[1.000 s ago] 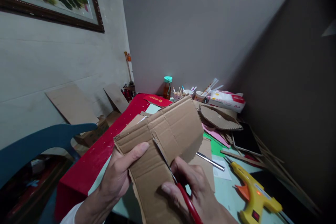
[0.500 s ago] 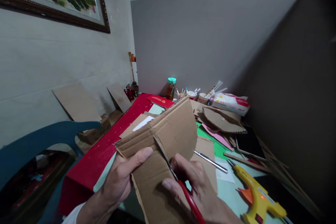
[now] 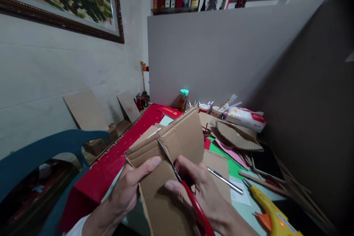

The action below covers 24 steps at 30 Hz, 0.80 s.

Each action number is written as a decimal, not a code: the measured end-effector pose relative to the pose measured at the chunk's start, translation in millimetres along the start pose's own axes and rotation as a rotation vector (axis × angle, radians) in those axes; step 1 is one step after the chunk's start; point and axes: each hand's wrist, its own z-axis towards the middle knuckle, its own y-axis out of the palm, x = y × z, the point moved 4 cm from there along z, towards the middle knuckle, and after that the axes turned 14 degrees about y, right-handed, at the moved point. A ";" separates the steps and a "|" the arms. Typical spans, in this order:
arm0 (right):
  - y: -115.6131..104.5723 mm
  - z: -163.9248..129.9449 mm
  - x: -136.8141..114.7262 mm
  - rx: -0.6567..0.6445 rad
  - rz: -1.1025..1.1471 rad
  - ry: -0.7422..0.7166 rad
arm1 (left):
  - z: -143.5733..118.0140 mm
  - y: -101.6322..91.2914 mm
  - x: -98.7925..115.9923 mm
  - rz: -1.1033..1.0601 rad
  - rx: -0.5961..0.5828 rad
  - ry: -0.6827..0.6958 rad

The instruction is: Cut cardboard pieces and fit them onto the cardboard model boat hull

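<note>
Mid-cut through cardboard (image 3: 168,162), held just above the table (image 3: 243,210). Left hand (image 3: 129,188) pinching the cardboard's left edge, thumb on top. Right hand (image 3: 199,188) clenched on red scissors (image 3: 182,184), blade buried in the slit. Next: steady closing, sheet fed forward.

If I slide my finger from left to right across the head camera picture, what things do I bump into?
Blue chair → left hand → cardboard → right hand with the red scissors → tissue pack → yellow glue gun.
</note>
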 end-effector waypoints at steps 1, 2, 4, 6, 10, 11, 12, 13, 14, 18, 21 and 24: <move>3.8 2.5 2.8 0.002 0.011 0.008 | 1.6 -0.5 -1.4 -0.002 -0.002 -0.016; 6.5 4.8 5.1 0.003 0.019 0.020 | 3.7 -0.8 -2.1 -0.010 -0.004 -0.029; 8.8 8.5 7.3 -0.006 0.020 0.055 | 9.8 -2.0 -0.5 -0.030 0.004 -0.037; 7.7 10.5 6.9 -0.014 0.010 0.094 | 18.5 -6.1 7.6 -0.023 0.046 0.023; 6.0 10.0 1.7 -0.071 0.045 0.120 | 32.5 -12.2 30.7 0.111 0.000 0.169; 5.8 9.5 -0.5 -0.089 0.078 0.111 | 33.7 -12.5 34.7 0.143 -0.029 0.173; 5.3 9.1 -3.4 -0.106 0.110 0.095 | 34.0 -12.5 38.0 0.173 -0.048 0.177; 4.3 8.8 -6.7 -0.116 0.132 0.080 | 33.6 -12.5 40.9 0.204 -0.055 0.186; 3.0 8.9 -9.9 -0.122 0.142 0.073 | 32.8 -11.8 43.5 0.242 -0.063 0.202; -1.6 10.3 -19.6 -0.127 0.093 0.059 | 28.9 -7.1 48.2 0.317 -0.061 0.253; 2.2 12.3 -16.8 -0.080 0.034 0.042 | 28.0 -5.5 47.0 0.256 -0.034 0.248; 12.7 15.9 -9.2 -0.009 0.054 -0.045 | 28.6 -6.8 44.8 0.199 -0.030 0.222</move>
